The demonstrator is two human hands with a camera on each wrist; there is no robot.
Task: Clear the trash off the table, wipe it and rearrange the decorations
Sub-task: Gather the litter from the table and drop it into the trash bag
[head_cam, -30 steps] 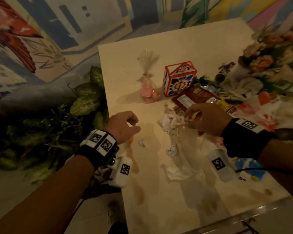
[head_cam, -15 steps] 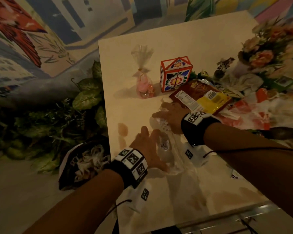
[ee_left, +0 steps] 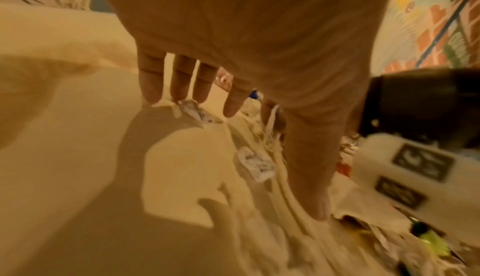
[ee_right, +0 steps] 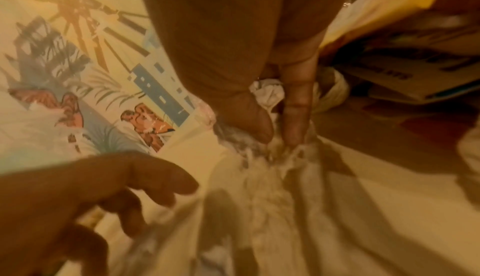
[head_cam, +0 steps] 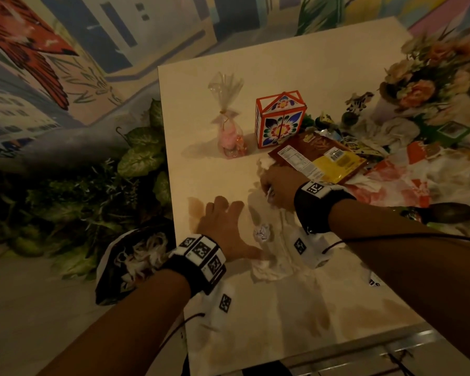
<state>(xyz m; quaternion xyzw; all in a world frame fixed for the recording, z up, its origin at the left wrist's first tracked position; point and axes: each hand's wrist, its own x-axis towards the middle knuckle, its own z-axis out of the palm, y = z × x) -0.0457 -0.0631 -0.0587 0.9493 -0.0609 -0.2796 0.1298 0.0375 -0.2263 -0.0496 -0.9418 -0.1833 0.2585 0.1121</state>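
My right hand (head_cam: 266, 185) is curled over a crumpled white tissue (ee_right: 267, 92) at the near corner of a brown and yellow snack packet (head_cam: 320, 158); thumb and forefinger pinch the wad. My left hand (head_cam: 227, 222) lies flat on the cream table (head_cam: 215, 172), fingers straight (ee_left: 182, 87). A small paper ball (head_cam: 261, 233) sits between the two hands, just right of the left palm. Another flattened tissue (head_cam: 266, 268) lies by the left thumb. The right hand's fingertips are hidden in the head view.
A painted house-shaped box (head_cam: 280, 118) and a cellophane candy bag (head_cam: 229, 131) stand behind the hands. Flowers (head_cam: 418, 85), wrappers and a floral cloth (head_cam: 396, 185) crowd the right side. A dark bag of trash (head_cam: 130, 264) sits below the table's left edge. Brown stains (head_cam: 312, 318) mark the near tabletop.
The left hand went from curled at the table's left edge to flat on the top. The right hand slid left off the packet onto the tissue wad.
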